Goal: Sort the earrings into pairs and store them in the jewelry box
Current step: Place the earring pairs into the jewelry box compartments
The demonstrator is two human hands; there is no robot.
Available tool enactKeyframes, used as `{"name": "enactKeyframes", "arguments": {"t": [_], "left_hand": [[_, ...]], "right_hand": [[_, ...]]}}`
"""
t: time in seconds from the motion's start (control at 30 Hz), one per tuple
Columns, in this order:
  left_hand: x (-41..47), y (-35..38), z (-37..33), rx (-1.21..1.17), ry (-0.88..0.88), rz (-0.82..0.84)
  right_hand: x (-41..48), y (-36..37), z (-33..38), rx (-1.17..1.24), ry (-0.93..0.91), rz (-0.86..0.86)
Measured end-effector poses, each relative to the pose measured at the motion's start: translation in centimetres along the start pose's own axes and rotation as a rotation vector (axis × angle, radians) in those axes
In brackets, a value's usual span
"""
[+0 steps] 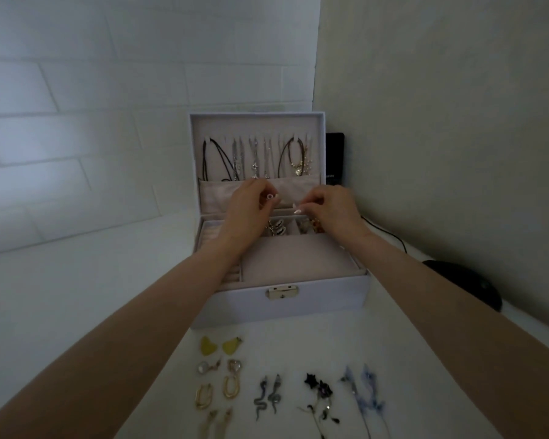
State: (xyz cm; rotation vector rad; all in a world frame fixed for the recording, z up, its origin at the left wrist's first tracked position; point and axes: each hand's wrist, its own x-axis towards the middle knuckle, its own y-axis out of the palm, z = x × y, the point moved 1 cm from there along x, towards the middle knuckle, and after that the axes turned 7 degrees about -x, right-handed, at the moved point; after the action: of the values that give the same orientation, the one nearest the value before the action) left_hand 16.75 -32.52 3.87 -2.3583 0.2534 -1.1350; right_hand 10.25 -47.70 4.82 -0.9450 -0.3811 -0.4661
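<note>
A pale lilac jewelry box (317,301) stands open on the white table, necklaces hanging inside its lid. Both my hands reach over its back compartments. My left hand (246,210) pinches a small silvery earring (270,197) at its fingertips. My right hand (330,209) has its fingers curled and pinches something small that I cannot make out. In front of the box earrings lie in pairs: yellow hearts (221,345), pearl drops (219,365), gold hoops (217,391), grey snakes (267,396), black flowers (319,391), blue dangles (362,391).
A black mouse-like object (469,283) with a cable lies at the right by the wall. A black device (334,156) stands behind the box. The box's front compartment (295,258) holds nothing; back compartments contain jewelry (278,231).
</note>
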Motion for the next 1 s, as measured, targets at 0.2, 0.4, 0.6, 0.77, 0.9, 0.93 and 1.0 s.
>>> {"name": "enactKeyframes", "arguments": {"t": [0.2, 0.4, 0.6, 0.77, 0.9, 0.93, 1.0], "left_hand": [[-0.08, -0.06, -0.04, -0.004, 0.023, 0.007], [-0.11, -0.07, -0.1, -0.011, 0.031, 0.004], [-0.1, -0.04, 0.0, -0.017, 0.037, 0.005], [-0.05, 0.08, 0.15, -0.005, 0.043, 0.014], [-0.05, 0.07, 0.22, 0.004, 0.041, 0.013], [-0.04, 0.06, 0.22, 0.005, 0.043, 0.011], [-0.03, 0.05, 0.25, 0.01, 0.05, 0.01]], "right_hand": [[0.05, 0.26, 0.01, -0.024, -0.009, 0.015], [-0.1, 0.27, 0.03, -0.079, -0.068, 0.057], [-0.23, 0.35, 0.25, -0.164, -0.118, 0.107], [-0.21, 0.6, 0.3, -0.272, -0.2, 0.138], [-0.22, 0.74, 0.49, -0.324, -0.224, 0.152], [-0.22, 0.76, 0.52, -0.338, -0.235, 0.158], [-0.24, 0.74, 0.56, -0.353, -0.254, 0.168]]}}
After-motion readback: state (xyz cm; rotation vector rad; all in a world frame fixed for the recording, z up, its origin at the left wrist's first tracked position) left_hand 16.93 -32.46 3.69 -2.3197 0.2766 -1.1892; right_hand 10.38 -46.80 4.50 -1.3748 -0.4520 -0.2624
